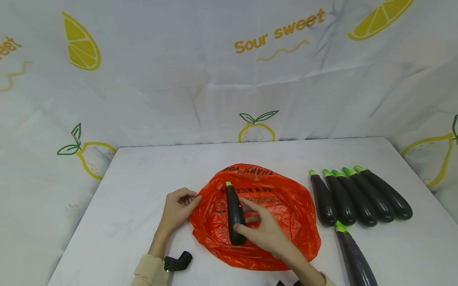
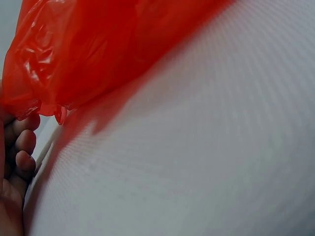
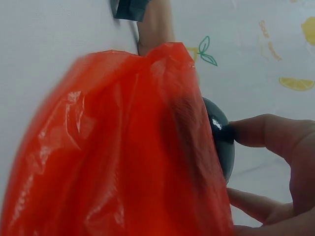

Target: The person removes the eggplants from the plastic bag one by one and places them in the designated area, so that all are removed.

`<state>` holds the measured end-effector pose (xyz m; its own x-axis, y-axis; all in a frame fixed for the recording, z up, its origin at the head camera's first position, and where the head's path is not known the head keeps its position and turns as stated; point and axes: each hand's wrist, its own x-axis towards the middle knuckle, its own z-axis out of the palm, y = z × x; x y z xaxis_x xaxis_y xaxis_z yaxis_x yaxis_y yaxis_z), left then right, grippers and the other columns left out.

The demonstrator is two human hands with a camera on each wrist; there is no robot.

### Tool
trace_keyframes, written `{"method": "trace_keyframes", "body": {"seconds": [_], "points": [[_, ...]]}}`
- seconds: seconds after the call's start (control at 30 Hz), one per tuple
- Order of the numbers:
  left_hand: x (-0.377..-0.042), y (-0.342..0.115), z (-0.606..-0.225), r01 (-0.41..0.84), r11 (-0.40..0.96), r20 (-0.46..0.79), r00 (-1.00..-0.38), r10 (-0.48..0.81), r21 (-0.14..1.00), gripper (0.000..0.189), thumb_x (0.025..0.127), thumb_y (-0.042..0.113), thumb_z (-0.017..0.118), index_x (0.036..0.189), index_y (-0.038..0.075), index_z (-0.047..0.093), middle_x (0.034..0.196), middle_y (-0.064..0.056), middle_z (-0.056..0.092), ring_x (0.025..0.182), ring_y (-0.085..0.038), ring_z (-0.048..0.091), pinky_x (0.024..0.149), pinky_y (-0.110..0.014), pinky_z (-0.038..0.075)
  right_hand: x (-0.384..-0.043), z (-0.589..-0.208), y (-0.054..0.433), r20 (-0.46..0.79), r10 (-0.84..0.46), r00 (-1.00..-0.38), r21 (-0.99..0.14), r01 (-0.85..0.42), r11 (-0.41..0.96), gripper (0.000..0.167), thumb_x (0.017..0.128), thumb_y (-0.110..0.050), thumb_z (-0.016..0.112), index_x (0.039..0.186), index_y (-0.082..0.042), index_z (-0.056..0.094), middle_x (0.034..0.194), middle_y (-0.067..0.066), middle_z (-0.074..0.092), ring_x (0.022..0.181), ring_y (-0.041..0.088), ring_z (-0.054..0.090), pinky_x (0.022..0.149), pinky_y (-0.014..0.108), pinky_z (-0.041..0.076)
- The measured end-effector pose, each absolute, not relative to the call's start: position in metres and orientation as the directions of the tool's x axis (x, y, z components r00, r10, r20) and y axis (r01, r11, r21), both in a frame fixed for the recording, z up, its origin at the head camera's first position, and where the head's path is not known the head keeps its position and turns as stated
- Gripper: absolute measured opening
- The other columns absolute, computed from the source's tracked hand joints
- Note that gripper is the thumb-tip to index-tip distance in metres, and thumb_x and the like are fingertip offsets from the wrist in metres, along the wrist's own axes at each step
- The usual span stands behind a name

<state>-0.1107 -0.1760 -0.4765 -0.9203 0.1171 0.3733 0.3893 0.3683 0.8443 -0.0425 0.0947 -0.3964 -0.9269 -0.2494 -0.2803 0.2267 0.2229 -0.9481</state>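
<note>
A red plastic bag (image 1: 297, 214) with dark lettering lies spread with its mouth open on the white table. At its left rim my left hand (image 1: 177, 210) pinches the plastic between thumb and forefinger; the left wrist view shows the other fingers curled below the bag's edge. Over the bag's opening, my right hand (image 1: 265, 231) grips a dark eggplant (image 1: 233, 212) from the right side, its green stem end pointing away from me. In the right wrist view the thumb presses the eggplant (image 3: 224, 152), whose far part is behind the bag's red wall (image 3: 113, 157).
Several eggplants (image 1: 361, 198) lie side by side at the right of the table, stems toward the back. One more eggplant (image 1: 354, 258) lies in front of them, near the lower edge. A white cloth (image 1: 161, 99) with lemon prints hangs behind the table.
</note>
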Motion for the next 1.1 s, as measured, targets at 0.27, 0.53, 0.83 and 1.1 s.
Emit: {"method": "trace_keyframes", "body": {"seconds": [0.27, 0.53, 0.83, 1.1], "points": [[-0.111, -0.174, -0.476, 0.390, 0.388, 0.378, -0.919, 0.110, 0.835, 0.007, 0.082, -0.009, 0.076, 0.085, -0.004, 0.073, 0.071, -0.013, 0.065, 0.065, 0.000, 0.047, 0.058, -0.017, 0.043, -0.038, -0.389, 0.108, -0.296, -0.239, -0.925, -0.936, 0.232, 0.264, 0.072, 0.084, -0.009, 0.078, 0.151, -0.012, 0.050, 0.132, 0.021, 0.057, 0.100, 0.027, 0.063, 0.075, 0.038, 0.062], [-0.111, -0.178, -0.478, 0.396, 0.361, 0.379, -0.917, 0.121, 0.844, 0.005, 0.084, -0.004, 0.078, 0.087, -0.002, 0.075, 0.074, -0.008, 0.067, 0.066, -0.001, 0.049, 0.059, -0.017, 0.045, -0.033, -0.382, 0.121, -0.285, -0.226, -0.932, -0.934, 0.216, 0.285, 0.071, 0.085, -0.011, 0.080, 0.150, -0.012, 0.051, 0.135, 0.020, 0.058, 0.101, 0.026, 0.063, 0.078, 0.039, 0.063], [-0.111, -0.178, -0.478, 0.399, 0.352, 0.379, -0.917, 0.127, 0.847, 0.005, 0.084, -0.003, 0.078, 0.088, -0.001, 0.075, 0.074, -0.009, 0.067, 0.066, -0.001, 0.049, 0.059, -0.017, 0.045, -0.028, -0.378, 0.135, -0.282, -0.224, -0.933, -0.922, 0.198, 0.333, 0.073, 0.084, -0.016, 0.083, 0.149, -0.015, 0.051, 0.134, 0.018, 0.059, 0.098, 0.023, 0.065, 0.081, 0.037, 0.062], [-0.111, -0.178, -0.479, 0.397, 0.353, 0.377, -0.918, 0.127, 0.847, 0.004, 0.084, -0.001, 0.078, 0.087, 0.000, 0.075, 0.074, -0.008, 0.067, 0.066, -0.001, 0.050, 0.059, -0.017, 0.045, -0.023, -0.376, 0.148, -0.264, -0.244, -0.933, -0.922, 0.170, 0.349, 0.074, 0.084, -0.017, 0.083, 0.151, -0.015, 0.049, 0.134, 0.021, 0.058, 0.097, 0.022, 0.066, 0.078, 0.031, 0.062]]}}
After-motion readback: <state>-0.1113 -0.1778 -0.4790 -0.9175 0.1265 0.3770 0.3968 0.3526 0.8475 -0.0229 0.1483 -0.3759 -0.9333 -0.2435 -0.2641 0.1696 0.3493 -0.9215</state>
